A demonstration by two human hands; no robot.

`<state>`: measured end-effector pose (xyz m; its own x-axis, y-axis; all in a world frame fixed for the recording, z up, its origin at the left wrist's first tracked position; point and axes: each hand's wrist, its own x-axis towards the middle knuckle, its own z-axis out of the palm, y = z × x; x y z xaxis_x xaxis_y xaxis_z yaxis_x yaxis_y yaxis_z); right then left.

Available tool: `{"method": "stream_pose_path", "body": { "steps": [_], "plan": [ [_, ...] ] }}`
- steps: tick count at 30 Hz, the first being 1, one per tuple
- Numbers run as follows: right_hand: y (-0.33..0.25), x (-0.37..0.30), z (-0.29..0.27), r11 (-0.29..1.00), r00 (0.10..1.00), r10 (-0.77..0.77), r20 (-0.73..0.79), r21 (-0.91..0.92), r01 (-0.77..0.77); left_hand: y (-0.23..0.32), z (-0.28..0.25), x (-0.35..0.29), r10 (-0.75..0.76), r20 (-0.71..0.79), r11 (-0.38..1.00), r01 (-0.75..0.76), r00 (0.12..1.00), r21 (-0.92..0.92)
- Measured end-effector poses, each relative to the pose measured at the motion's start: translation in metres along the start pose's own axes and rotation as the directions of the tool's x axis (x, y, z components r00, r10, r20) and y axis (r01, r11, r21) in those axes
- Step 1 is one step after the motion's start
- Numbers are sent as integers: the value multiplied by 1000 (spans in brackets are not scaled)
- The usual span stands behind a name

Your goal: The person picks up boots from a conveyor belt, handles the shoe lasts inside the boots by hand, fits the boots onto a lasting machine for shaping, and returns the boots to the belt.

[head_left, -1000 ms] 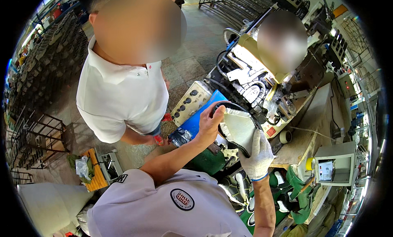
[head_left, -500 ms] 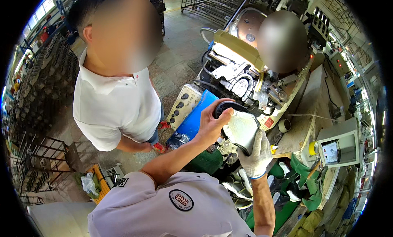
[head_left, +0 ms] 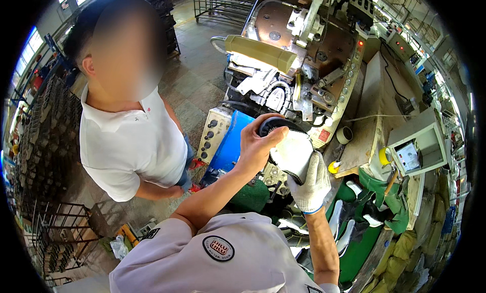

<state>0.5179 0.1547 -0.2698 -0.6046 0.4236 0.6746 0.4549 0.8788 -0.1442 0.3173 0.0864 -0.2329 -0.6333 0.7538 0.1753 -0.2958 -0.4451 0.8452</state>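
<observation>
Between my two hands is a black shoe upper (head_left: 272, 125) with a broad white sole-side face (head_left: 293, 152) turned up and a ridged, gathered edge. My bare left hand (head_left: 255, 147) is closed around its far left end, thumb pressed over the rim. My right hand (head_left: 311, 184), in a white knitted glove, grips the near right end, its fingers along the edge and the thumb side underneath. The shoe is held in the air in front of a machine. Parts of its underside are hidden by my hands.
Beyond the shoe stands a large machine with a lit lamp bar (head_left: 260, 52). A blue panel (head_left: 234, 136) and knobbed control box (head_left: 211, 136) adjoin it. A person in a white shirt (head_left: 129, 146) stands left. At right, shoe parts (head_left: 347, 237) lie on green cloth beside a metal cabinet (head_left: 435, 138).
My view has shifted, so the machine and the other person appear farther left. Both hands keep their hold on the shoe upper, which is tilted slightly differently.
</observation>
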Motion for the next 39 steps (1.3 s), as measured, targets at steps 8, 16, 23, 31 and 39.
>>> {"method": "stream_pose_path", "body": {
  "steps": [8, 16, 23, 31, 39],
  "plan": [
    [3, -14, -8, 995, 994, 90, -66, -44, -93, 2, 27, 2, -108, 84, 992, 114, 991, -62],
    [1, -28, -10, 974, 967, 214, -136, -49, -222, -8, 47, 9, -97, 175, 992, 109, 980, -57],
    [-16, -30, -15, 910, 891, 415, -186, 85, -406, -38, 53, -18, -115, 242, 977, 153, 963, -146],
    [-16, -41, -19, 906, 882, 412, -229, -4, -424, -47, 63, -13, -119, 230, 983, 147, 966, -107],
    [-20, -42, -48, 823, 786, 567, -249, 128, -553, -64, 76, -38, -91, 498, 996, 92, 863, 22]
  ]
}}
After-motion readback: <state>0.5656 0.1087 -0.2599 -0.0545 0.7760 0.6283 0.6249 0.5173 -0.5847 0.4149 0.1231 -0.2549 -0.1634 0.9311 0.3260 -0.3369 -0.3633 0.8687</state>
